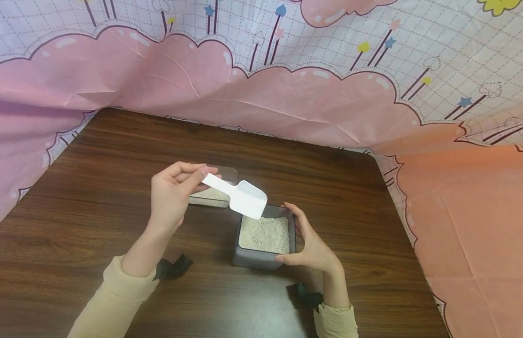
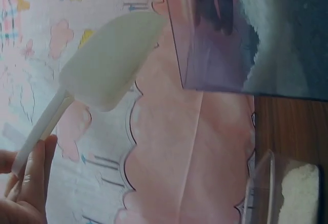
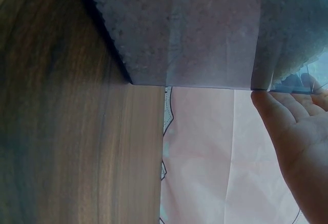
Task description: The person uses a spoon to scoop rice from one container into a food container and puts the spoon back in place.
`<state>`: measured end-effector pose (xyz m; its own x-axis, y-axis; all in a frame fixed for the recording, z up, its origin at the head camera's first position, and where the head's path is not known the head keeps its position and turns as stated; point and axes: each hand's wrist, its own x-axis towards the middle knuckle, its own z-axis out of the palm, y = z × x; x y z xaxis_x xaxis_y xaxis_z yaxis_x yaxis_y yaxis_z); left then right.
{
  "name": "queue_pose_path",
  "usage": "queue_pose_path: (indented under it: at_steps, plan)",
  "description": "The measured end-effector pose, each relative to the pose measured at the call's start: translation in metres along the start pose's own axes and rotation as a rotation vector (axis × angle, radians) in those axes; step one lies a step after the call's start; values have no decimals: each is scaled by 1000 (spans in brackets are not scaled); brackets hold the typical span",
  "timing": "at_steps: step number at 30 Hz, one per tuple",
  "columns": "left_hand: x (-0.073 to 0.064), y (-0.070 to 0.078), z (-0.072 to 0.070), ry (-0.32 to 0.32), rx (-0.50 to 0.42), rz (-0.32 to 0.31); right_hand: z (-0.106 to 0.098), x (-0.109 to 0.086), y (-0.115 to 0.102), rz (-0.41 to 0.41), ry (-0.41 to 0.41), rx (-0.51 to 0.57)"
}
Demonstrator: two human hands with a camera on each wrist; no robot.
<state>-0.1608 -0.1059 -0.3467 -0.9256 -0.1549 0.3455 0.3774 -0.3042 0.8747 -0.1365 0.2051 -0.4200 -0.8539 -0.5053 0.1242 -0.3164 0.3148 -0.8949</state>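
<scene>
Head view: plain white scoop (image 1: 243,199)

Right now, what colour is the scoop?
The scoop is plain white; the head view shows it best.

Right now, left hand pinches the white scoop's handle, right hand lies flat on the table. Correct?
Not quite: the right hand isn't lying flat; it grips the gray container, as the head view shows. The left hand does pinch the white scoop by its handle.
</scene>
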Motion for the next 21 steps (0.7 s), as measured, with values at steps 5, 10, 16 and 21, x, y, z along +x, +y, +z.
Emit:
queue_pose_path:
  at_steps: [5, 10, 16, 21]
  plan:
    - [-9, 4, 14, -126, 145, 101, 0, 0, -1, -1, 2, 4]
    - [-15, 1, 24, -289, 382, 395, 0, 1, -1, -2, 2, -6]
    - [-20, -3, 36, -526, 579, 609, 0, 1, 0, -15, -1, -26]
    - [-24, -7, 44, -617, 636, 496, -1, 0, 0, -15, -8, -23]
